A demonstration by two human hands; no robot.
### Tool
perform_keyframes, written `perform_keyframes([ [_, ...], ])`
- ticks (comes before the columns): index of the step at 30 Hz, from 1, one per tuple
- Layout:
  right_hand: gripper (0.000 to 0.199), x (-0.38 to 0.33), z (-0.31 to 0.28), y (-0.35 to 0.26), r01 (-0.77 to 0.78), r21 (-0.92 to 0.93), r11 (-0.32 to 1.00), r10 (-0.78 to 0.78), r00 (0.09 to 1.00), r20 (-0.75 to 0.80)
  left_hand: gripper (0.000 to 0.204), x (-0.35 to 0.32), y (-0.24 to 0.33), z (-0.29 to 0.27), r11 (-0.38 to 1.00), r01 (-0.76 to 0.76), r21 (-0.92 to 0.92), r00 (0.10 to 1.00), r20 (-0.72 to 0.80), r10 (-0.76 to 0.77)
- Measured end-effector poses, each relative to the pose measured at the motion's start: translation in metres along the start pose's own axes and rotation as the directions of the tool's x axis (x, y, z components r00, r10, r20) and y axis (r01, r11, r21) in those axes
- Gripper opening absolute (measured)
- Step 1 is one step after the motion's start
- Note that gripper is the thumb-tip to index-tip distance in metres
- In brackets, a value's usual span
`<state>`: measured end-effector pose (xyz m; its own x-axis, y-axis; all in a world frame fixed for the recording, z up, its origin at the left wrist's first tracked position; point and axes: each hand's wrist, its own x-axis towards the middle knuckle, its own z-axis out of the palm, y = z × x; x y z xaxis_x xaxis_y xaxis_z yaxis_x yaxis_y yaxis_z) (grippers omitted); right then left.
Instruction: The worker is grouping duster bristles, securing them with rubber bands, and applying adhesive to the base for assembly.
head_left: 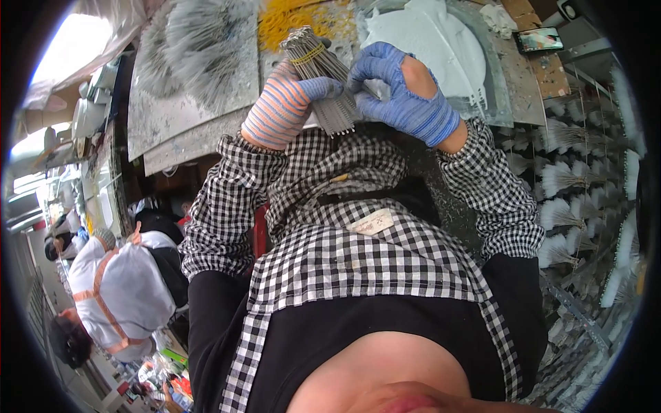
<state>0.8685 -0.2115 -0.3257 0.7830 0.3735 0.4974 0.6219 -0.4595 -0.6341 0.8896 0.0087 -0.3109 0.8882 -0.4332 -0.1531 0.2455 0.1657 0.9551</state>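
Observation:
My left hand (284, 103), in an orange and grey striped glove, is closed round a bundle of thin metal rods (330, 82). A yellow band ties the bundle near its far end, and the rods fan out a little toward me. At the right side of the bundle is my right hand (406, 93), in a blue glove with a hole on its back. Its thumb and fingers are bent in and pinch at the rods along that edge. Both hands are over the near edge of the worktable, above my checked apron.
Grey bristly wire tufts (200, 51) and yellow strands (296, 15) lie on the worktable (172, 131). White paste (427, 38) spreads on a sheet at the back right, near a phone (539, 40). White-tipped brush bunches (564, 179) hang on racks at right. Another person (131, 296) sits at left.

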Motion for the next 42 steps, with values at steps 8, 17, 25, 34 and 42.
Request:
perform_keyframes([
  [8, 0.027, 0.016, -0.058, 0.031, -0.290, -0.181, 0.940, 0.296, 0.955, 0.006, 0.052, 0.101, 0.007, 0.034, 0.873, -0.316, 0.373, 0.945, 0.210, 0.252],
  [17, 0.034, 0.018, -0.062, 0.075, -0.464, -0.178, 0.868, 0.448, 0.886, -0.123, 0.051, 0.149, 0.006, 0.069, 0.944, -0.298, 0.143, 0.948, 0.160, 0.276],
  [25, 0.052, -0.014, -0.044, 0.124, -0.513, -0.437, 0.738, 0.572, 0.821, 0.001, 0.040, 0.172, -0.017, 0.061, -0.095, -0.807, 0.583, 0.491, 0.752, 0.440],
  [34, 0.051, -0.035, -0.025, 0.148, -0.532, -0.432, 0.729, 0.609, 0.791, 0.054, 0.027, 0.170, -0.036, 0.058, -0.122, -0.817, 0.563, 0.465, 0.770, 0.437],
  [42, 0.051, -0.034, -0.027, 0.145, -0.498, -0.445, 0.744, 0.575, 0.816, 0.047, 0.027, 0.170, -0.036, 0.058, -0.102, -0.824, 0.557, 0.465, 0.768, 0.440],
])
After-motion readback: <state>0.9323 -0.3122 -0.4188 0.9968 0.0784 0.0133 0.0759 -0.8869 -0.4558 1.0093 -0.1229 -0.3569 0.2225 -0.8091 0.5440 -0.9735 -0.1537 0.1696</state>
